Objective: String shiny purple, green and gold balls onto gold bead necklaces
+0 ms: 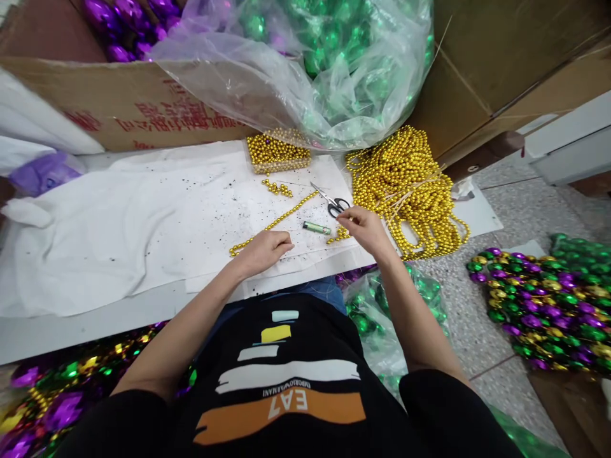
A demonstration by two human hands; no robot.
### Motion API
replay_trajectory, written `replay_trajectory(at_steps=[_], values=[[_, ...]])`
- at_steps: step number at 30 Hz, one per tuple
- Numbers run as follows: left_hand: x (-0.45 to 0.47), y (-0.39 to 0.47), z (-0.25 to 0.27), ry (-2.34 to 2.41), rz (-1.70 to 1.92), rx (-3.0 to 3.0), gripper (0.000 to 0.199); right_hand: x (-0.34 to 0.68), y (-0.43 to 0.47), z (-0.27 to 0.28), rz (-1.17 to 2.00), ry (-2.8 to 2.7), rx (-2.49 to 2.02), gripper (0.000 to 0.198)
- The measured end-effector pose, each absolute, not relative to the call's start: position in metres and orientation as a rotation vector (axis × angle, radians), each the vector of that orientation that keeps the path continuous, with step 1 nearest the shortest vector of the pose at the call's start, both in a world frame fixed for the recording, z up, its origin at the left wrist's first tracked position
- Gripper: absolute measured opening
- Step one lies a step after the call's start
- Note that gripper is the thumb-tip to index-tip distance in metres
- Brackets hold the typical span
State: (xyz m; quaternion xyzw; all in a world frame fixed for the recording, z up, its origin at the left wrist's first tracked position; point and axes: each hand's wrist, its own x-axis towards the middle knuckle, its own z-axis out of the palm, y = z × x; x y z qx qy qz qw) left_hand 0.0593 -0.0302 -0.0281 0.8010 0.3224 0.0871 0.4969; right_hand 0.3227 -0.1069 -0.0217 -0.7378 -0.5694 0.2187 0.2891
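Note:
My left hand (266,252) is closed, thumb against the curled fingers, over the front of the white cloth; what it grips, if anything, is too small to make out. Just beyond it, a string of gold beads (292,210) runs diagonally across the cloth. My right hand (363,229) is pinched beside the black handles of a pair of scissors (334,202), and whatever sits between its fingertips cannot be made out. Short pieces of gold bead string (340,236) lie by its fingers. Between both hands rests a green lighter (316,228).
Behind are a clear box of gold beads (279,152), loose gold bead pieces (277,187) and a large heap of gold bead strings (405,191). A cardboard box (109,121) and a plastic bag of green ornaments (334,83) stand at the back. Multicoloured beads (548,305) are at right.

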Motion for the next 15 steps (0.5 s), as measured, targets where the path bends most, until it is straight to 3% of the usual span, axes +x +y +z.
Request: replay_trajectory(at_steps=[4,11,15], values=[[0.064,-0.028,-0.03,0.872,0.283,1.959,0.023,0.326,-0.069,-0.041,0.18,-1.615,-2.355,0.028],[0.066,-0.022,-0.036,1.008,0.292,1.731,0.015,0.32,-0.053,-0.053,0.193,-1.808,-2.539,0.042],[0.064,-0.023,-0.037,0.983,0.355,1.679,0.026,0.339,-0.086,-0.044,0.158,-1.576,-2.403,0.048]])
